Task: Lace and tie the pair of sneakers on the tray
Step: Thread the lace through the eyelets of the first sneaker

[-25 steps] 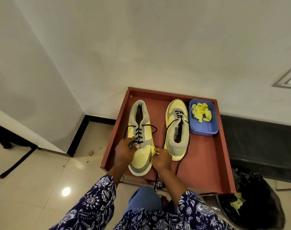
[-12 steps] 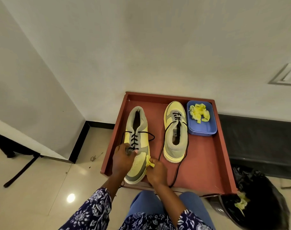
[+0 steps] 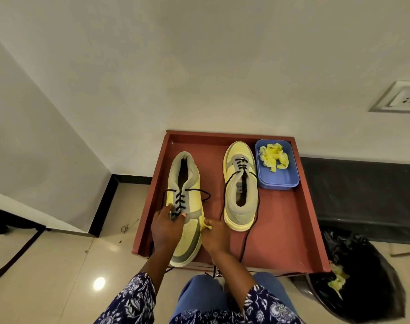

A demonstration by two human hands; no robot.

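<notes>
Both forearms, in patterned sleeves, extend forward and converge. The left hand (image 3: 167,228) lies palm down, fingers curled onto dark lacing at its fingertips. The right hand (image 3: 215,235) is closed, pinching a yellow scrap (image 3: 203,222) between thumb and fingers.

We see a reddish-brown tray (image 3: 299,206) on the tiled floor (image 3: 59,265); on it lie two yellow-grey sneakers (image 3: 240,195) and a blue container (image 3: 278,178) of yellow scraps
</notes>
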